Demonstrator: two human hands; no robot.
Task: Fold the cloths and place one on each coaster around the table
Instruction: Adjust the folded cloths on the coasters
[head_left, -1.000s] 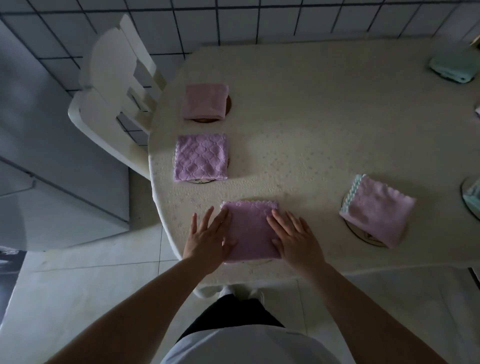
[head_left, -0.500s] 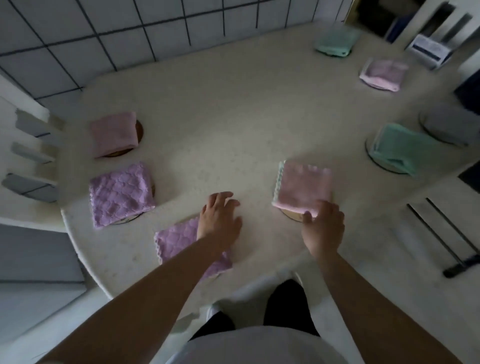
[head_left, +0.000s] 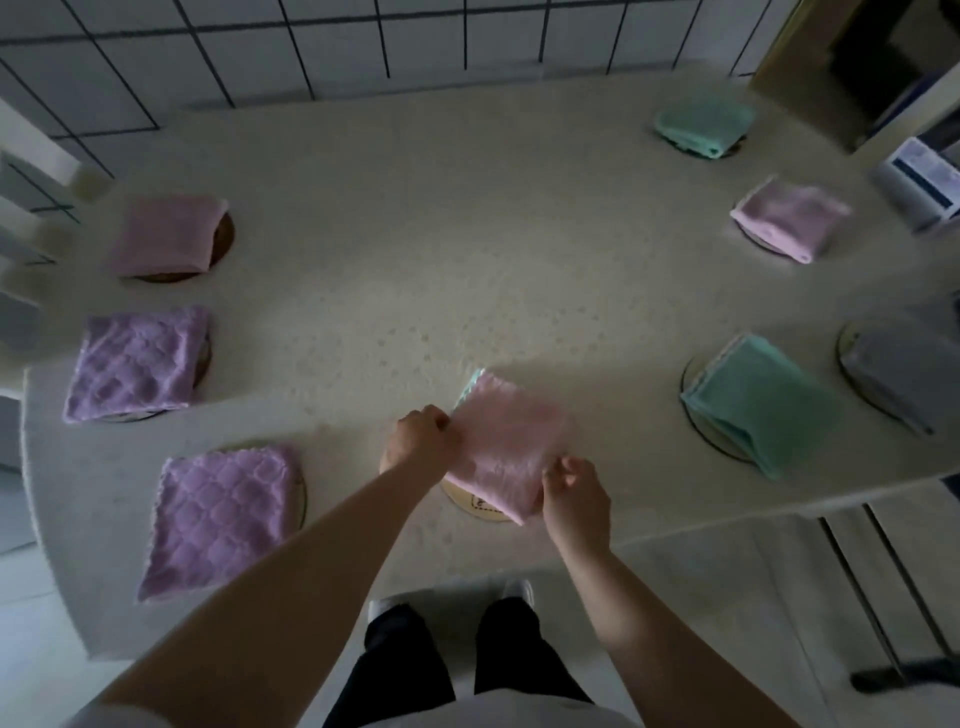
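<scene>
- On the desk (head_left: 467, 218), seven folded cloths already sit on coasters to either side of our hands.
- Between our hands lies the pink cloth (head_left: 506, 447), over its coaster (head_left: 470, 501); we judge only squaring it remains.
- Our left hand (head_left: 421, 439) and right hand (head_left: 574, 499) each pinch an opposite edge.

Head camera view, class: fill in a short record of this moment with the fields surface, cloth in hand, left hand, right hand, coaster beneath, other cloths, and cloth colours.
surface: pale table
cloth in hand: pink cloth, folded, with a teal trim
left hand: left hand pinches its left edge
right hand: right hand grips its near corner
coaster beneath: round coaster, partly covered
other cloths: seven folded cloths lie round the table; a coaster edge shows under most
cloth colours: pink, purple, teal, grey
</scene>
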